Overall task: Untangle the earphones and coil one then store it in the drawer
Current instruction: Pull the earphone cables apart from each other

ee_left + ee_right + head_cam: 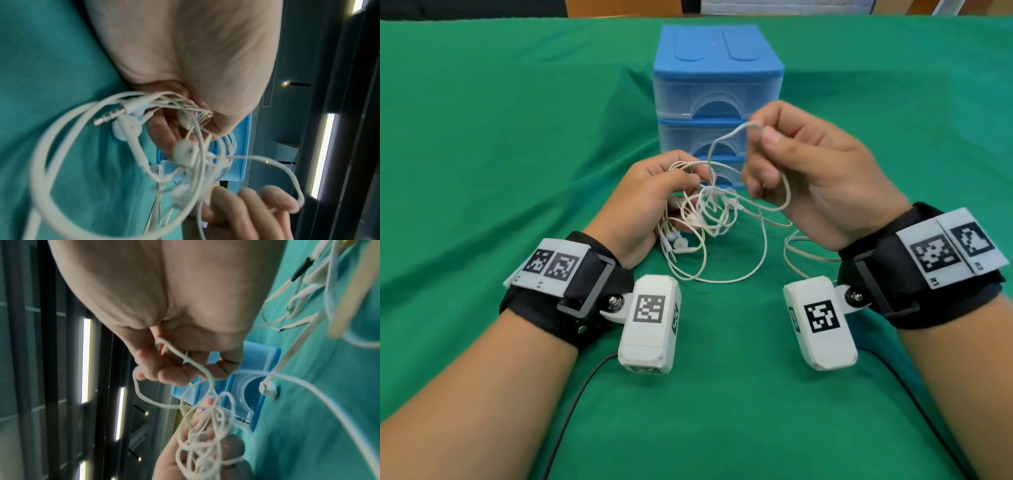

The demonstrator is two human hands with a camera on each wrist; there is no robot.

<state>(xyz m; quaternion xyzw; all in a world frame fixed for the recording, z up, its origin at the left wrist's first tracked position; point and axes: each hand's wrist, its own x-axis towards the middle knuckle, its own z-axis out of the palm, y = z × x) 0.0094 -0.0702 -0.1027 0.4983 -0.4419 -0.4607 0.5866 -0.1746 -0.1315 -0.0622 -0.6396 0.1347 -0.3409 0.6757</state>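
A person's 2 bare hands work a knotted bundle of thin white earphone cables [714,209] above a table covered in green cloth [482,137]. The left hand [643,202] is curled around one side of the tangle, its fingers closed on a cluster of strands, with loops spilling out below and to the right. The right hand [815,174], held slightly higher, pinches a single strand between thumb and forefinger, lifting it into a narrow arch that runs back down into the knot. More than 1 set of earphones appears to be caught together: several small white earbuds [677,240] dangle just beneath the left hand, and a silver metal audio plug [107,116] shows clearly in the left wrist view, jutting from a white sleeve beside a round earbud. Long slack loops of cable hang from the bundle and lie on the cloth between the 2 wrists. The cords look smooth, rubbery and off-white, crossing each other many times at the centre. Directly behind the hands stands a small blue-topped plastic drawer unit [717,89] with 3 translucent drawers stacked vertically, each with an arched handle recess; all 3 appear pushed in. Both wrists wear black straps [585,294] carrying white camera housings [650,323] printed with black-and-white square markers. The right wrist view shows the lifted strand looped round the right fingertips [172,373].
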